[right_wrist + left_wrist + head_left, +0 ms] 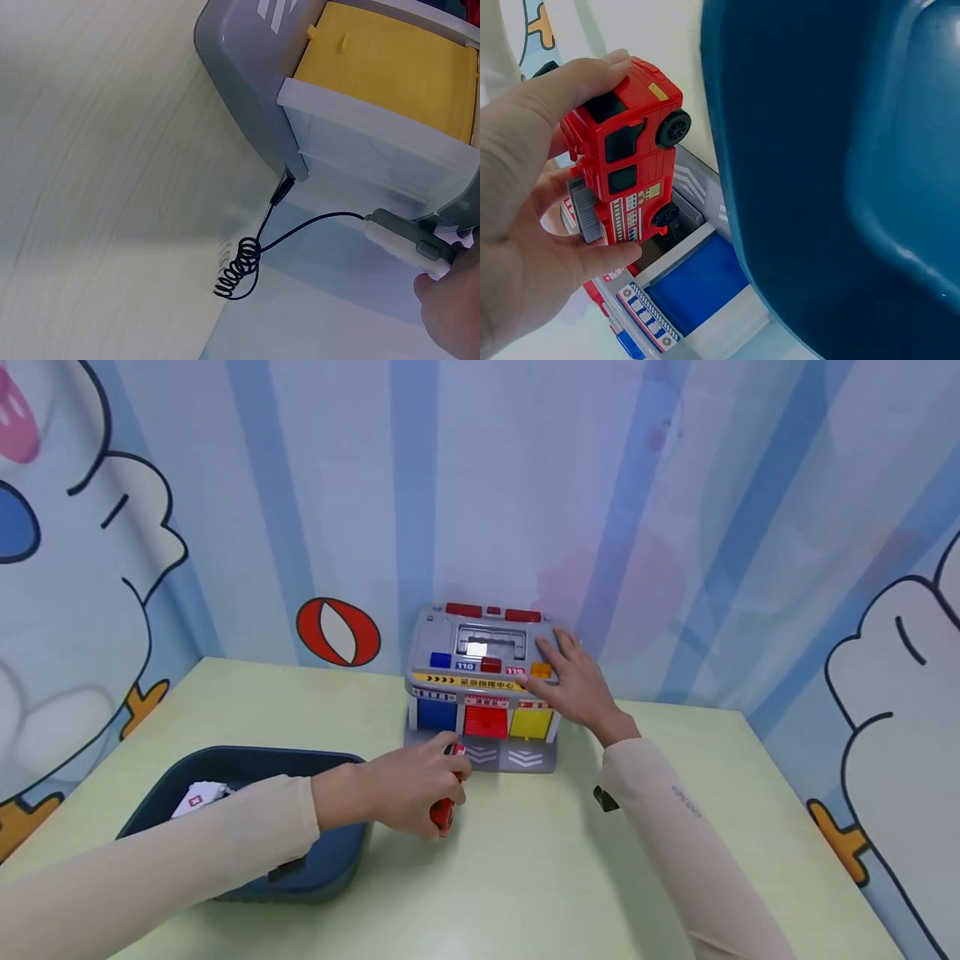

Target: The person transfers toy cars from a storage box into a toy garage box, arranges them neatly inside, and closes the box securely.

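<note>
My left hand point(420, 787) grips a red toy fire truck point(634, 154), thumb at one end and fingers at the other. The truck is just before the front ramp of a grey toy station point(517, 760). The station has a blue door point(437, 715), a red door point(486, 722) and a yellow door point(531, 723). My right hand point(577, 685) rests on the right side of the station's roof, fingers spread. In the right wrist view, only part of that hand shows, beside a small grey-and-white handset point(409, 244) on a coiled black cord point(241, 264).
A dark blue bin point(337, 868) stands left of the station, partly under my left forearm. Inside it lies a white toy point(201, 797) with a red mark. A striped, cartoon-printed backdrop point(487, 485) rises behind the pale table point(510, 893).
</note>
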The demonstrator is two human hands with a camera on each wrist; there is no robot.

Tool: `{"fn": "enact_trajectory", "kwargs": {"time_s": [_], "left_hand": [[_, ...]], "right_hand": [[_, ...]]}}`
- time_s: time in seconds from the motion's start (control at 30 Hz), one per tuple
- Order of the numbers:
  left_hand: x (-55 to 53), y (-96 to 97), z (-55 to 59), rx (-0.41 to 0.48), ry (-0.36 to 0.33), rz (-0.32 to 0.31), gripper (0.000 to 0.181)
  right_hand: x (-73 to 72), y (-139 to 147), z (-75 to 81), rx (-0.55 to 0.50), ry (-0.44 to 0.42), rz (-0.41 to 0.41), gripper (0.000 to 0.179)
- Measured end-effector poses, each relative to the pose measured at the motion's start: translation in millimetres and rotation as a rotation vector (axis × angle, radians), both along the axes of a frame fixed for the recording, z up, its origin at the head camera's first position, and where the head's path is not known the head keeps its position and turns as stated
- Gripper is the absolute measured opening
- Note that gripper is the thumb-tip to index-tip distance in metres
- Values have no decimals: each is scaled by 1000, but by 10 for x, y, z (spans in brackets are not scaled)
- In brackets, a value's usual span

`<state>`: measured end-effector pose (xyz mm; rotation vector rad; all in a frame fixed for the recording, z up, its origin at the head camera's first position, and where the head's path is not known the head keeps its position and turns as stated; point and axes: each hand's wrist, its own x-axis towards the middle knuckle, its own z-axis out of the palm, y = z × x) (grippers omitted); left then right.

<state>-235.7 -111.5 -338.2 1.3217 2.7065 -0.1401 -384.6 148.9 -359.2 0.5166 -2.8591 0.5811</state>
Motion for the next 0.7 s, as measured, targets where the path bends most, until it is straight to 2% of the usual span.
{"fn": "enact_trajectory", "kwargs": {"time_s": [0.3,0.47,0.7], "left_hand": [[-81,147,-52,-25,-32,26,38],[-94,188,-129,-65,-42,37,40],[-145,256,-237,-67,-24,43,39]], "right_hand": [[3,-12,53,9,0,8,85],[14,-14,57,9,1,9,85],[30,-1,41,-9,4,8,84]]}}
